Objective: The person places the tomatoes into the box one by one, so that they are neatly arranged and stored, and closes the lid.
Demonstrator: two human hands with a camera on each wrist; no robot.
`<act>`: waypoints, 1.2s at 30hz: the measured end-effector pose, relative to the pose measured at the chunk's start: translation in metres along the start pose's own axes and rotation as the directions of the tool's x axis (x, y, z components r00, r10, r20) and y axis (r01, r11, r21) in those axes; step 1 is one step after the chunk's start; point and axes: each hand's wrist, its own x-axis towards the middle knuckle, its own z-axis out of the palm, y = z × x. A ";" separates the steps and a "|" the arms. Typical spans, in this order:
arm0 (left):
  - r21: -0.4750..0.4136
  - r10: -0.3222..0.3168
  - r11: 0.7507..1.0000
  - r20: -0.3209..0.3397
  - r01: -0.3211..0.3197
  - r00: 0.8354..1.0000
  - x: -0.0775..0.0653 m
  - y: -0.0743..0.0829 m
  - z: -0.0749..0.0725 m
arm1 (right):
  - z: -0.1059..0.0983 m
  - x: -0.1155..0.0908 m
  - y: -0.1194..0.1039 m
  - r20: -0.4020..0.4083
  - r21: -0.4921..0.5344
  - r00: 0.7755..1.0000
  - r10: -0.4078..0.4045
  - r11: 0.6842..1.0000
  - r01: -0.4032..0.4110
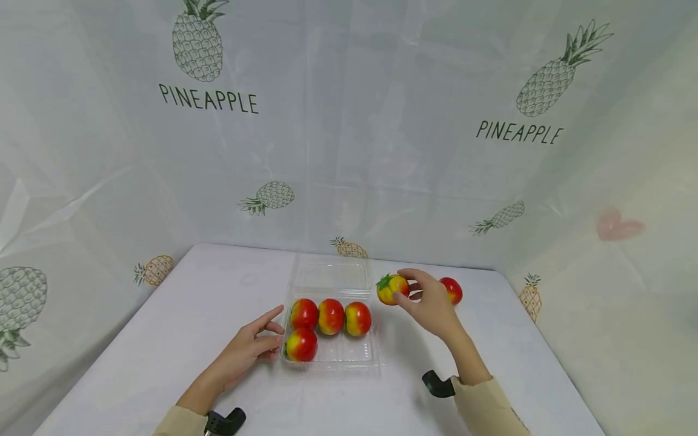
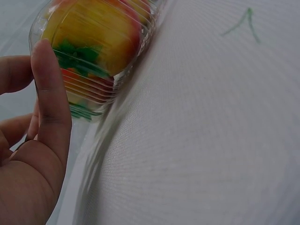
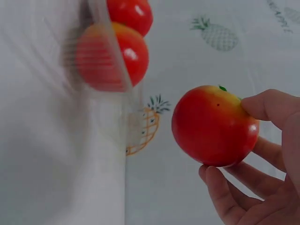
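Four glossy red-yellow fruits (image 1: 331, 317) are plopped in the open clear box (image 1: 339, 350), a green-leafed fruit (image 1: 388, 293) is held just right of it, another red fruit (image 1: 453, 291) is parked farther right.

The left hand (image 1: 248, 351) reaches forward, fingers (image 1: 267, 317) apart, while the right hand (image 1: 433, 306) grips between thumb (image 3: 269, 105) and fingers.

Left grip (image 2: 37, 161) at a clear, ridged box (image 2: 91, 91) of red-and-yellow fruit (image 2: 105, 30).

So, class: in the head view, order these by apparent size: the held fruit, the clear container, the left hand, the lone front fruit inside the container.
1. Clear container
2. Left hand
3. Held fruit and lone front fruit: too alike to rank
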 end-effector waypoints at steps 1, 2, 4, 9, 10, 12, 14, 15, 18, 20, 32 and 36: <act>0.000 -0.001 1.000 0.000 0.001 1.000 0.000 0.000 0.000 | 0.001 -0.001 -0.003 0.007 0.005 1.000 0.003 1.000 -0.003; -0.001 -0.001 1.000 0.001 0.001 1.000 0.000 0.000 0.000 | 0.002 -0.002 -0.005 0.013 0.007 1.000 0.002 1.000 -0.002; -0.002 0.000 1.000 0.003 0.000 1.000 0.001 0.000 0.000 | 0.004 -0.004 -0.009 0.025 0.013 1.000 -0.001 1.000 0.001; 0.001 0.001 1.000 0.005 -0.001 1.000 0.001 0.000 0.000 | 0.008 -0.012 -0.019 0.060 0.030 0.998 0.005 1.000 -0.007; 0.003 0.001 1.000 0.006 -0.001 1.000 0.002 0.000 0.000 | 0.010 -0.013 -0.021 0.067 0.034 0.998 0.008 0.999 -0.010; 0.004 0.002 1.000 0.007 -0.002 1.000 0.002 0.000 0.000 | 0.012 -0.016 -0.025 0.078 0.042 0.997 0.015 0.999 -0.018; 0.005 0.002 1.000 0.006 -0.002 1.000 0.002 0.001 0.000 | 0.014 -0.018 -0.029 0.089 0.048 0.996 0.017 0.999 -0.022; 0.005 0.001 1.000 0.006 -0.001 1.000 0.001 0.001 0.001 | 0.016 -0.019 -0.031 0.095 0.053 0.995 0.017 0.998 -0.022; 0.002 -0.006 1.000 0.003 0.006 1.000 0.001 0.001 0.001 | 0.020 -0.021 -0.036 0.111 0.061 0.994 0.016 0.998 -0.023; 0.005 -0.015 1.000 -0.002 0.015 1.000 0.001 0.001 0.001 | 0.022 -0.022 -0.039 0.123 0.071 0.992 0.011 0.997 -0.020; 0.016 -0.019 1.000 -0.001 0.019 1.000 0.001 -0.004 0.001 | 0.033 -0.024 -0.048 0.210 0.141 0.976 -0.047 0.990 0.018; 0.016 -0.018 1.000 0.002 0.018 1.000 0.001 -0.003 0.001 | 0.036 -0.025 -0.050 0.243 0.148 0.968 -0.057 0.989 0.022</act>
